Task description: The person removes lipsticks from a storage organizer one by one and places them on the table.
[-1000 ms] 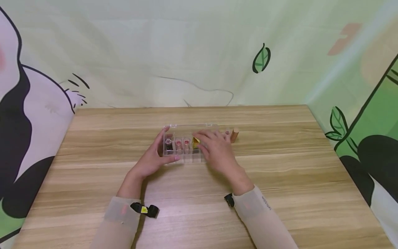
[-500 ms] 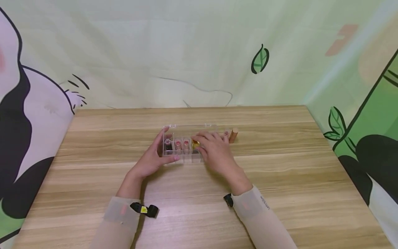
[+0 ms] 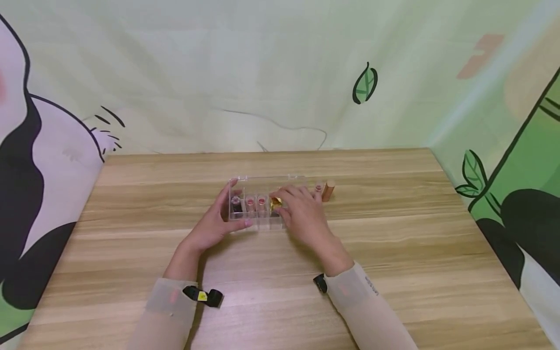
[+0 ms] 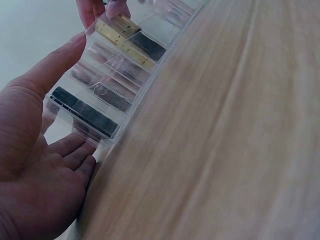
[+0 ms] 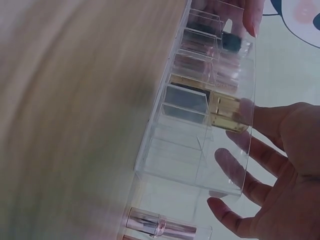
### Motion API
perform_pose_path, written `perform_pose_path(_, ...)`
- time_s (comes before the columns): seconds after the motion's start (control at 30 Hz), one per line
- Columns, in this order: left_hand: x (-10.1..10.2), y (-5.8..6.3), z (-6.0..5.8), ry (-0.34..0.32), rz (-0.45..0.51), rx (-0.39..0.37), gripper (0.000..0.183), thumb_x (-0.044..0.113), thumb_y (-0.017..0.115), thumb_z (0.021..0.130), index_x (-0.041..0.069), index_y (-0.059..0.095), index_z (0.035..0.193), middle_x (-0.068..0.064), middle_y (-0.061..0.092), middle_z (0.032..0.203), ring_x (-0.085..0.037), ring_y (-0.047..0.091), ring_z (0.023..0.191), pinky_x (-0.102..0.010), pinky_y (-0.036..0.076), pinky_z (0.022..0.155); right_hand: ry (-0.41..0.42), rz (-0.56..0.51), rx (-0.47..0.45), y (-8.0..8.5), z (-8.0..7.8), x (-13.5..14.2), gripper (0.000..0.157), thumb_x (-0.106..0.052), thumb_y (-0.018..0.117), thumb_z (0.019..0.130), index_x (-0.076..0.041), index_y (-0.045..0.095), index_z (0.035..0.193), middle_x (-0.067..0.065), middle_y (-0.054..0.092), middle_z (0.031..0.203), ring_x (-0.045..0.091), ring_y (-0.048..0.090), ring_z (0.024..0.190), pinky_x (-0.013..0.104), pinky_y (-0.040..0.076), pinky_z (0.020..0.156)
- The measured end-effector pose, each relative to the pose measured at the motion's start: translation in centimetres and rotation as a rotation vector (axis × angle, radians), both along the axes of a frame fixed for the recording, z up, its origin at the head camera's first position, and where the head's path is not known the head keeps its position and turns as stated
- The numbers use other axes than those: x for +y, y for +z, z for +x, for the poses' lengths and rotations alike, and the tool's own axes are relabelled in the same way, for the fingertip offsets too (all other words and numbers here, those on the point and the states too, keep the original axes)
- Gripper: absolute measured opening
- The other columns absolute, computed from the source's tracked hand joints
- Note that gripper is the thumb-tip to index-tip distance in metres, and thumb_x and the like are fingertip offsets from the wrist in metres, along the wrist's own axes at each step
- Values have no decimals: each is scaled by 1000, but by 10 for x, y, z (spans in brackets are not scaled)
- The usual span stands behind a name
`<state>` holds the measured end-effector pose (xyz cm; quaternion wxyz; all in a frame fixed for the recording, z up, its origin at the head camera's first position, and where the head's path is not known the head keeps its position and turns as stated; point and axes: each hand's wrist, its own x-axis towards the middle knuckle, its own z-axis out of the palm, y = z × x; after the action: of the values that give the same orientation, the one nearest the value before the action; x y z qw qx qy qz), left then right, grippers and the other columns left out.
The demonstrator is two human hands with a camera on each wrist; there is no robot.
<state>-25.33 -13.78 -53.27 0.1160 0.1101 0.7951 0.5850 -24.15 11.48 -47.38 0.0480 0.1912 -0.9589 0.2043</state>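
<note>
A clear plastic lipstick organizer [image 3: 267, 182] with compartments stands upright on the table. My left hand [image 3: 210, 223] grips its left end, thumb along the near side and fingers around the far side. Inside stand a black lipstick [image 4: 85, 110] at the left end and two pink lipsticks [image 3: 255, 204] beside it. My right hand [image 3: 306, 214] pinches the top of a gold and black lipstick [image 5: 227, 110] between thumb and index finger, its lower part inside a compartment. The other right fingers spread over the organizer's right end and hide it in the head view.
Right of the organizer, a pink clear-capped lipstick [image 3: 318, 188] and a copper-coloured lipstick tube [image 3: 328, 190] stand on the wooden table [image 3: 385, 233]. A printed cloth backdrop [image 3: 175, 73] hangs behind the table's far edge.
The gold lipstick looks slightly turned under my right fingertips, which have shifted a little. My left hand keeps its hold on the organizer.
</note>
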Motion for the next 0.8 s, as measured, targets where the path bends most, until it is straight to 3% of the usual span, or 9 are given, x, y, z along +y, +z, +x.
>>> perform_pose_path(0.8, -1, -2, -1, -14, 2, 10, 110, 31, 89, 83, 55, 14, 160, -7, 34, 167, -35, 32, 154, -62, 20, 126, -26, 8, 38, -4, 0, -3, 35, -26, 68, 101, -26, 67, 137, -3, 68, 134, 24, 59, 128, 53, 39, 106)
